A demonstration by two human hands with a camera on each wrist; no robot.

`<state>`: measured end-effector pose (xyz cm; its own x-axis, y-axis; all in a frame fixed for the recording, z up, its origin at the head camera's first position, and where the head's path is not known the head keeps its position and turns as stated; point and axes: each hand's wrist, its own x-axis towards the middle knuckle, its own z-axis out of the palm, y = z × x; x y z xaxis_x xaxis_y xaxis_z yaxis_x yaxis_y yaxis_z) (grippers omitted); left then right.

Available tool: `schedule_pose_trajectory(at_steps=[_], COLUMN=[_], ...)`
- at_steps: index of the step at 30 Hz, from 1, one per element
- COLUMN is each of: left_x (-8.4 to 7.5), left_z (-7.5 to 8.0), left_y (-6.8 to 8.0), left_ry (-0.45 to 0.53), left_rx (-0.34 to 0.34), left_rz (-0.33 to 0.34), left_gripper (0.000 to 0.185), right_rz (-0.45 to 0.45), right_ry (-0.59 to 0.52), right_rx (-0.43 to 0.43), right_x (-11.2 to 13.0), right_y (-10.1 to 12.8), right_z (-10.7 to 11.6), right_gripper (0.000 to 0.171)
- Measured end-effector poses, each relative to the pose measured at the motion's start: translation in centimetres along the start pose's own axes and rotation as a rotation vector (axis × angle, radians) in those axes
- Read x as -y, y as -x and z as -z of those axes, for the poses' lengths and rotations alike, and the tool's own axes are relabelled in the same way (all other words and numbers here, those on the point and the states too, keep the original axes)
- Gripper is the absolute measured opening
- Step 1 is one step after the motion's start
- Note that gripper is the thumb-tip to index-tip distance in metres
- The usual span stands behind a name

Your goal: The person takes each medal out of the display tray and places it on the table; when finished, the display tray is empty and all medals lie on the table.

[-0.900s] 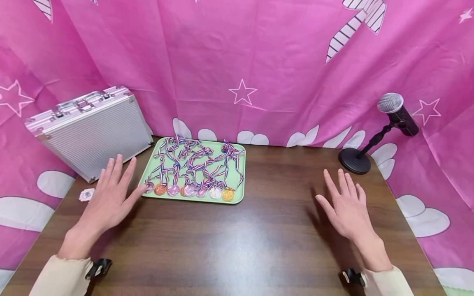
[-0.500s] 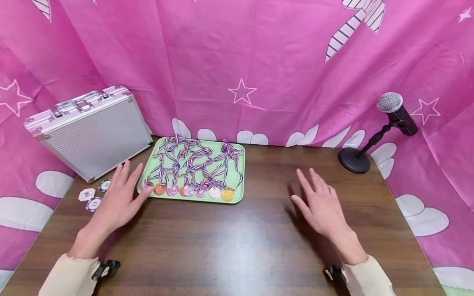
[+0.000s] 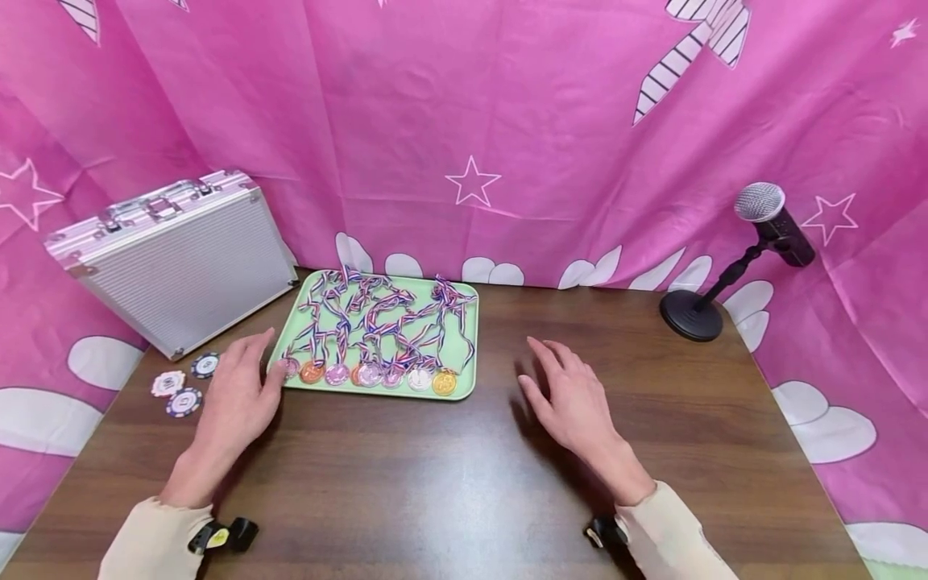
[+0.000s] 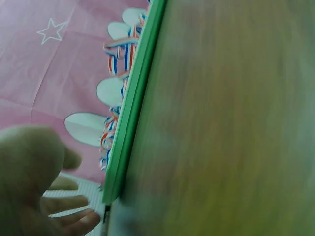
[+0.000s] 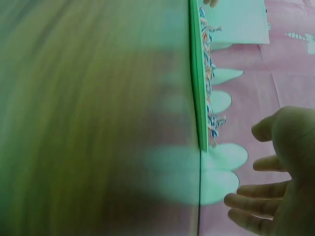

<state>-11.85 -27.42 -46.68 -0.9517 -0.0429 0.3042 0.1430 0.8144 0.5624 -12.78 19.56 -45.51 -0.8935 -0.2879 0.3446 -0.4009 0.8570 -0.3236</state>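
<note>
A light green tray (image 3: 464,392) lies on the wooden table, holding several medals whose striped ribbons (image 3: 391,326) spread towards the back. Along its front edge the medals form a row, with a gold medal (image 3: 445,383) at the right end and an orange one (image 3: 312,371) near the left. My left hand (image 3: 241,395) hovers at the tray's left front corner, thumb overlapping the edge in the head view, fingers relaxed. To the right of the tray my right hand (image 3: 573,403) is apart from it, fingers loosely bent and holding nothing. Both wrist views show the tray's green rim (image 4: 129,118) side-on.
A silver case (image 3: 181,266) stands at the back left. In front of it lie several poker chips (image 3: 184,402), just left of my left hand. A microphone (image 3: 776,221) on a black round stand (image 3: 691,315) is at the back right. Pink curtain (image 3: 406,121) hangs behind the table.
My right hand has moved left, closer to the tray. The left hand has shifted slightly right and back towards me, uncovering the poker chips. The tray and medals stay in place.
</note>
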Motion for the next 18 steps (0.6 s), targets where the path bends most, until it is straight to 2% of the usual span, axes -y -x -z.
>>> schedule_pose_trajectory(at_steps=[3, 5, 13, 18], left_x=[-0.1, 0.0, 0.9, 1.6], left_z=[-0.5, -0.6, -1.5, -1.8], left_y=[0.1, 0.2, 0.3, 0.2], left_ry=[-0.005, -0.008, -0.007, -0.009], left_rx=[-0.087, -0.118, -0.215, -0.233], left_rz=[0.037, 0.064, 0.099, 0.123], left_gripper=[0.042, 0.038, 0.029, 0.026], right_rz=[-0.004, -0.005, -0.012, -0.012], right_ry=[-0.055, -0.097, -0.305, -0.433], right_rx=[-0.028, -0.037, -0.062, -0.084], right_x=[0.7, 1.2, 3.4, 4.2], right_y=[-0.2, -0.3, -0.5, -0.3], right_z=[-0.7, -1.2, -3.1, -4.5], right_gripper=[0.055, 0.052, 0.041, 0.035])
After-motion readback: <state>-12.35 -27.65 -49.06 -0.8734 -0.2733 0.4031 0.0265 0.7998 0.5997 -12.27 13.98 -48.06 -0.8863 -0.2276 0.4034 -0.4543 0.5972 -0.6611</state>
